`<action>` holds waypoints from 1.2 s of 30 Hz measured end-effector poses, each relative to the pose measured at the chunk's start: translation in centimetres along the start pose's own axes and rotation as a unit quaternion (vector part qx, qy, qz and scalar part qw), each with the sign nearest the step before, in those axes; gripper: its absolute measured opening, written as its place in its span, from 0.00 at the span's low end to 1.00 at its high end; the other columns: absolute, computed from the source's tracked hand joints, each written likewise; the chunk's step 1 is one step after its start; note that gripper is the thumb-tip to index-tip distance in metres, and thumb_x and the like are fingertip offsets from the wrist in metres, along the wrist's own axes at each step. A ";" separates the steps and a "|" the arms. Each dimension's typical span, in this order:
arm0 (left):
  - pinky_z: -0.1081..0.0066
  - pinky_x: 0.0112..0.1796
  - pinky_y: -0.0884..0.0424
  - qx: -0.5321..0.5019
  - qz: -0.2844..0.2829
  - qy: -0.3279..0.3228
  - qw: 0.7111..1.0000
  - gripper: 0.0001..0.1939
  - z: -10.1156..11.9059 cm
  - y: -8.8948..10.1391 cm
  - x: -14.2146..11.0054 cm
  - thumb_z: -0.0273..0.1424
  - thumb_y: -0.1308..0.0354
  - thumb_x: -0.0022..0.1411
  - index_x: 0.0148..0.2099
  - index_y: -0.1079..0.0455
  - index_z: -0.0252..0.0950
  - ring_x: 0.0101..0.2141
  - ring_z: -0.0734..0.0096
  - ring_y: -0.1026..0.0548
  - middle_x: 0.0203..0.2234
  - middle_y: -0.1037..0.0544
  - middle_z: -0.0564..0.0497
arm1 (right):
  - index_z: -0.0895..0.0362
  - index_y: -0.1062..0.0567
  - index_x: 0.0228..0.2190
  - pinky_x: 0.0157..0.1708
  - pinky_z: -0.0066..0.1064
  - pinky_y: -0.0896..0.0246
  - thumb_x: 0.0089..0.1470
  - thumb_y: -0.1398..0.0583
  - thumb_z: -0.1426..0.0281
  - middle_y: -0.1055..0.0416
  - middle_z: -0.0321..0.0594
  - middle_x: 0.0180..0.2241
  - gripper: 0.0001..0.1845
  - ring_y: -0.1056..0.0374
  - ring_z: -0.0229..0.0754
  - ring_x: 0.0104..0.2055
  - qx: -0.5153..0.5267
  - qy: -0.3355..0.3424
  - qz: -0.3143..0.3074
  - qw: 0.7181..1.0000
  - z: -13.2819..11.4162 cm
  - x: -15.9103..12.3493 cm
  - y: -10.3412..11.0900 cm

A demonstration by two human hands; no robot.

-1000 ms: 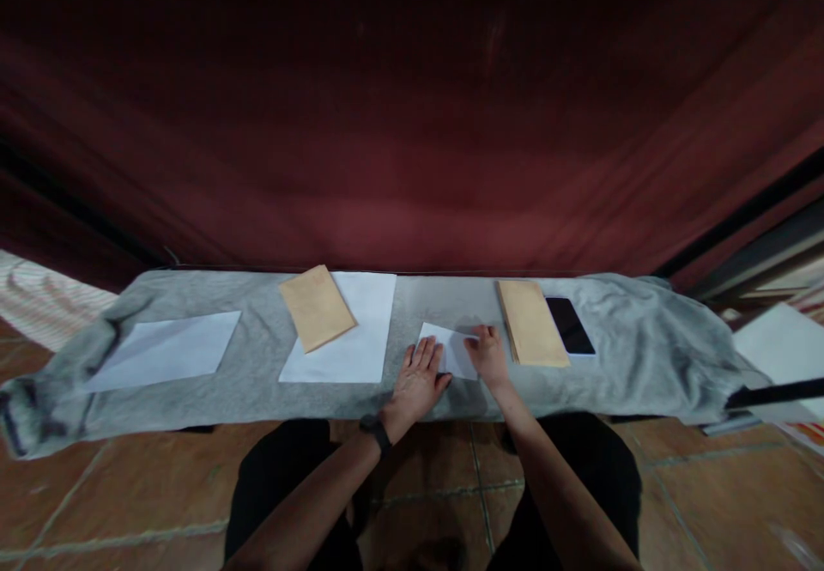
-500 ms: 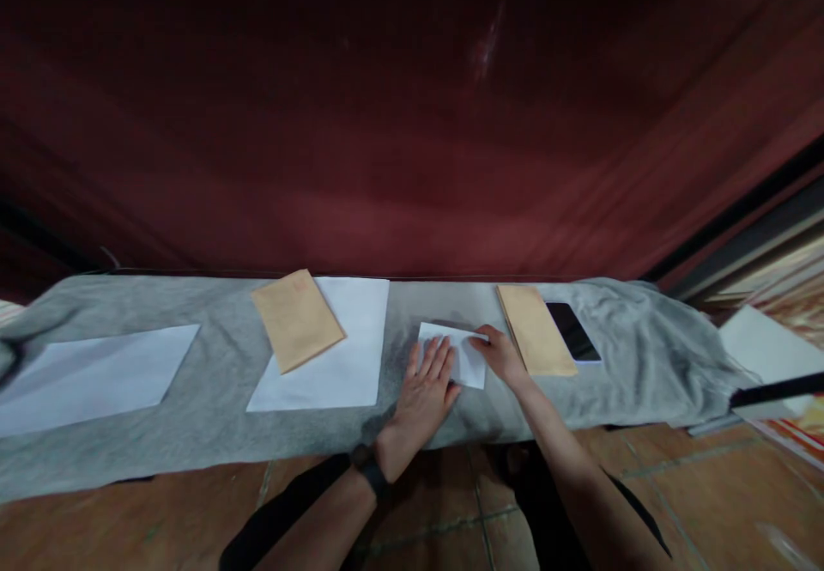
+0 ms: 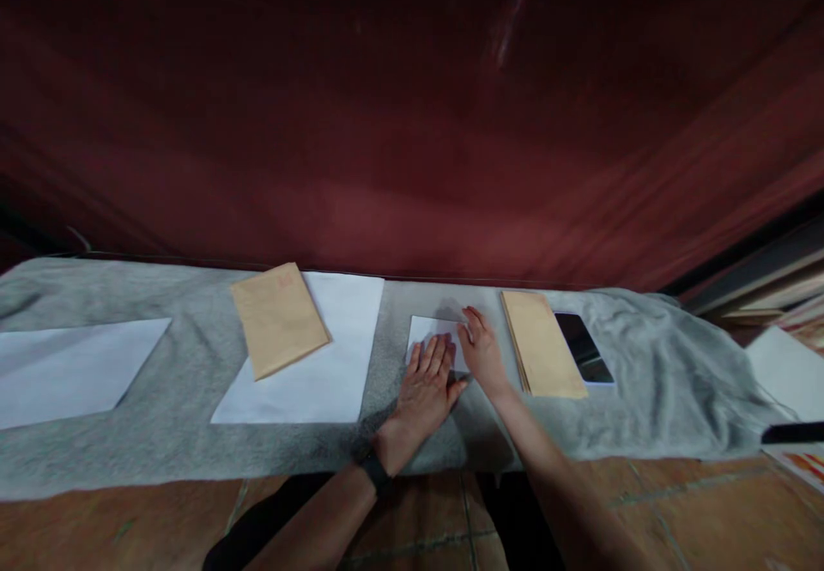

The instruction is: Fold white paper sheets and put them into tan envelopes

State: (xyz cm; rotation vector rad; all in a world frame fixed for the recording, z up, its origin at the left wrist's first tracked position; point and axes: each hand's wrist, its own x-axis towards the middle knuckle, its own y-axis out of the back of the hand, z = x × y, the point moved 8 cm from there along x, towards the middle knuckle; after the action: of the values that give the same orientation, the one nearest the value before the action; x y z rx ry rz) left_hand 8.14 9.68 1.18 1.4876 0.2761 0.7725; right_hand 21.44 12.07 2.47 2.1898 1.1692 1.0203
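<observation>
Both hands press flat on a small folded white paper (image 3: 430,332) lying on a grey cloth (image 3: 193,442) near the middle of the scene. The left hand (image 3: 428,382), fingers spread and open, covers the paper's near half; the right hand (image 3: 481,349) lies open on its right edge, gripping nothing. Most of the paper is hidden beneath the 2 palms, so its folds cannot be made out; only its far left corner shows. A dark wristband (image 3: 375,471) circles the left wrist, and both forearms are cut off by the bottom of the frame.

Just right of the right hand sits a stack of tan envelopes (image 3: 541,355), and beside that a dark phone (image 3: 583,348) whose screen shows nothing. To the left, a single tan envelope (image 3: 279,319) lies tilted across the far corner of a white sheet (image 3: 315,365). Farther left, a second white sheet (image 3: 70,369) runs off the frame's edge.

The grey cloth stretches the full width of the view and bunches into wrinkles at its right end. Near it, reddish-brown floor tiles (image 3: 695,502) show. A dark red curtain (image 3: 412,124) fills the far side, blurred and dim. At the far right, pale objects are too blurred to identify.
</observation>
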 end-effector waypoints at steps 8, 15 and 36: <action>0.51 0.66 0.52 0.046 -0.001 -0.030 0.999 0.35 1.4 -0.7 -0.6 0.28 0.56 0.68 0.74 0.62 0.33 0.68 0.59 0.48 0.70 0.48 0.40 | 0.61 0.44 0.67 0.69 0.49 0.59 0.70 0.61 0.56 0.50 0.49 0.69 0.33 0.57 0.46 0.72 -0.071 0.040 -0.155 0.985 -3.0 -7.1 -2.3; 0.54 0.67 0.53 0.048 -0.018 -0.015 0.999 0.32 1.0 -0.8 -1.5 0.28 0.60 0.69 0.72 0.56 0.27 0.69 0.60 0.49 0.69 0.45 0.39 | 0.63 0.45 0.67 0.69 0.48 0.61 0.70 0.63 0.57 0.52 0.49 0.69 0.33 0.57 0.46 0.72 -0.159 0.072 -0.177 0.969 -2.1 -8.1 -1.1; 0.52 0.66 0.51 0.027 -0.058 0.003 0.998 0.30 0.6 -0.4 -1.8 0.27 0.59 0.69 0.70 0.49 0.26 0.68 0.57 0.47 0.68 0.44 0.37 | 0.62 0.42 0.66 0.69 0.51 0.60 0.70 0.60 0.58 0.49 0.50 0.68 0.32 0.56 0.48 0.71 -0.156 0.076 -0.153 0.973 -3.5 -8.3 -1.1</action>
State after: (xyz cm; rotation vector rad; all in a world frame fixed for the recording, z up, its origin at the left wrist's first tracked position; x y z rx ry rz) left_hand 7.28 8.20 0.38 1.5057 0.3865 0.6820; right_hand 15.08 5.80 0.58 1.6548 1.2686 1.1596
